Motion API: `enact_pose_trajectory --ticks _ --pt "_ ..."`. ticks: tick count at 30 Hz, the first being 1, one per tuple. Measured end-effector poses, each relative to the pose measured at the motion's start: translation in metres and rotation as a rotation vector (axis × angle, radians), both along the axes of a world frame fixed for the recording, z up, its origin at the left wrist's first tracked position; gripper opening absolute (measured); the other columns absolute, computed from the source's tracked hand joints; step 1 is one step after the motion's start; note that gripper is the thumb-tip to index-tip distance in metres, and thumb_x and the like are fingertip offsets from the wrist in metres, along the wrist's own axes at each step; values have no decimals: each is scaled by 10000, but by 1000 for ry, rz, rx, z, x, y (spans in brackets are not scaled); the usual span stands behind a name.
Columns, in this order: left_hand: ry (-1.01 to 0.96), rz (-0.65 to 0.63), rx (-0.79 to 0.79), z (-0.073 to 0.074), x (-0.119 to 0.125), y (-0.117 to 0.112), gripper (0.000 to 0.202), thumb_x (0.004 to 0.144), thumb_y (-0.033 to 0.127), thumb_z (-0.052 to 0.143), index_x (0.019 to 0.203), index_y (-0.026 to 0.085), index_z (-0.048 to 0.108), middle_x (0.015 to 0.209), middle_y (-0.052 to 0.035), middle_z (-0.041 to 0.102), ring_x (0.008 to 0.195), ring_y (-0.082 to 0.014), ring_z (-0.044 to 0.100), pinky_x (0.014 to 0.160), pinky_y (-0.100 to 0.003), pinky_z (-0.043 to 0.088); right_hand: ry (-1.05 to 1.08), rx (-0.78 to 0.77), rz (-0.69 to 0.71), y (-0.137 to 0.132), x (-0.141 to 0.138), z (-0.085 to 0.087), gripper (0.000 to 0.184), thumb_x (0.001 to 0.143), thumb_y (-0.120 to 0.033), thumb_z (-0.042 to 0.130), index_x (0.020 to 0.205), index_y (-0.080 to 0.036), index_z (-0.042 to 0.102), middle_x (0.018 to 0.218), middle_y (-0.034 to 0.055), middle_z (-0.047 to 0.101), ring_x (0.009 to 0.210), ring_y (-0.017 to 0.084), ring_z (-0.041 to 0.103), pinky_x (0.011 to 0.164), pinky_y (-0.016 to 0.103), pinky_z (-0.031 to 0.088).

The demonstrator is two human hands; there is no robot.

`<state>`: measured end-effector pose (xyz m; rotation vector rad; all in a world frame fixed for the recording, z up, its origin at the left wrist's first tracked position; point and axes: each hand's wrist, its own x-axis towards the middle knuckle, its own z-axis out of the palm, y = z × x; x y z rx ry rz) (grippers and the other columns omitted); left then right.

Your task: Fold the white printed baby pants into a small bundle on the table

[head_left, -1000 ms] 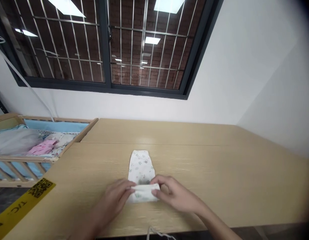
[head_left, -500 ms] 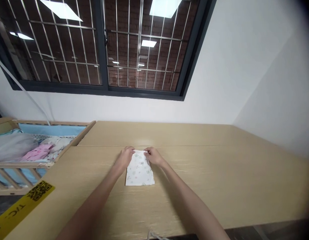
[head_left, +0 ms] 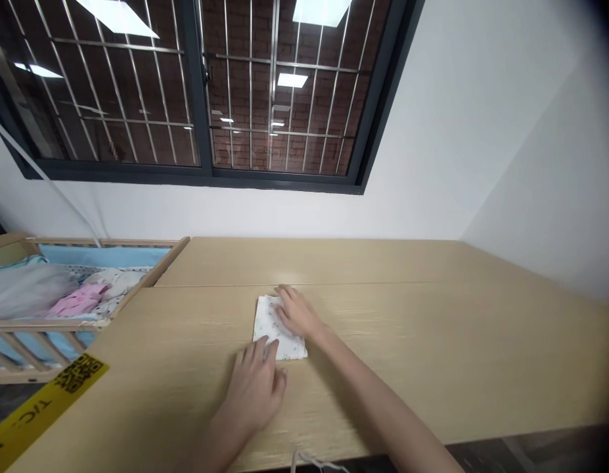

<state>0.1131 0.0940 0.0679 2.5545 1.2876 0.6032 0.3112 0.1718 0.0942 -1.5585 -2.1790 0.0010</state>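
Observation:
A small folded white cloth with a pale printed pattern [head_left: 269, 323] lies on the light wooden table [head_left: 432, 341]. My right hand [head_left: 297, 314] rests flat on the far part of the cloth, fingers stretched out. My left hand [head_left: 255, 384] lies on the table at the cloth's near edge, with its fingertips touching the cloth and fingers apart. Neither hand holds anything.
A wooden baby crib [head_left: 62, 289] with blue padding, pink clothes [head_left: 77, 301] and white bedding stands left of the table. A yellow tape strip with a QR code [head_left: 48, 401] marks the table's near left corner. A white cord [head_left: 309, 460] hangs at the front edge. A barred window fills the wall behind.
My hands carried the cloth's near fold to its far edge, shortening it. Since then my left hand has pulled back to the near edge and my right hand has flattened on top.

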Motion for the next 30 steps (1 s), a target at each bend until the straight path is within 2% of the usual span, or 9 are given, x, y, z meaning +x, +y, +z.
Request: enact_pose_trajectory --ticks 3,5,8,10,15,17,22,25,30 --pt "40 62 43 -32 4 -21 562 956 377 472 1480 176 471 1553 -159 420 1427 -377 351 1090 -534 354 -33 -90 297 -24 -26 10 521 1055 -398 400 1534 -193 397 1611 123 342 1501 256 276 1225 441 253" --pt "16 76 73 -48 7 -21 506 972 427 471 1431 227 545 1523 -131 473 1412 -376 375 1096 -540 342 -38 -178 447 -38 -39 11 522 1076 -429 341 1568 -254 355 1646 60 287 1532 215 204 1252 421 186" --pt "-38 37 113 -59 6 -16 421 981 453 486 1362 322 609 1428 -69 585 1313 -342 484 1101 -549 321 -38 -310 573 -51 -51 5 546 1086 -441 294 1602 -262 279 1669 35 201 1549 196 129 1268 399 111" --pt "-68 9 148 -61 5 -16 421 983 440 498 1373 317 599 1385 -60 621 1288 -328 501 1102 -544 313 -39 -382 604 -53 -53 -1 572 1083 -466 292 1608 -245 253 1673 46 155 1553 205 91 1270 404 90" --pt "-89 91 251 -60 7 -26 331 996 356 468 1228 275 691 1297 -85 658 1176 -309 546 1020 -498 373 -23 -474 519 -42 -45 -16 586 1081 -515 258 1616 -289 182 1677 22 101 1554 188 67 1268 410 56" --pt "-78 118 261 -58 7 -28 324 985 376 490 1219 275 691 1297 -95 647 1193 -312 533 995 -485 391 -33 -475 472 -34 -41 -21 593 1080 -533 233 1617 -289 172 1677 20 104 1554 183 65 1268 415 42" --pt "12 70 199 -54 3 -26 454 988 408 457 1406 268 565 1488 -122 508 1358 -330 431 1039 -524 370 -88 -354 355 -7 -30 -33 627 1065 -572 237 1603 -250 273 1671 55 126 1555 216 66 1267 449 34" --pt "64 80 158 -53 1 -26 509 990 367 426 1484 255 480 1581 -137 388 1407 -340 383 1060 -551 351 -114 -299 295 11 -24 -37 655 1056 -591 255 1609 -238 258 1671 59 133 1555 216 73 1267 441 28" --pt "82 88 123 -50 2 -29 529 991 368 424 1509 261 444 1600 -132 354 1433 -338 367 1077 -551 347 -116 -245 208 35 -14 -41 691 1055 -597 229 1617 -195 227 1673 80 125 1555 223 77 1267 426 41"
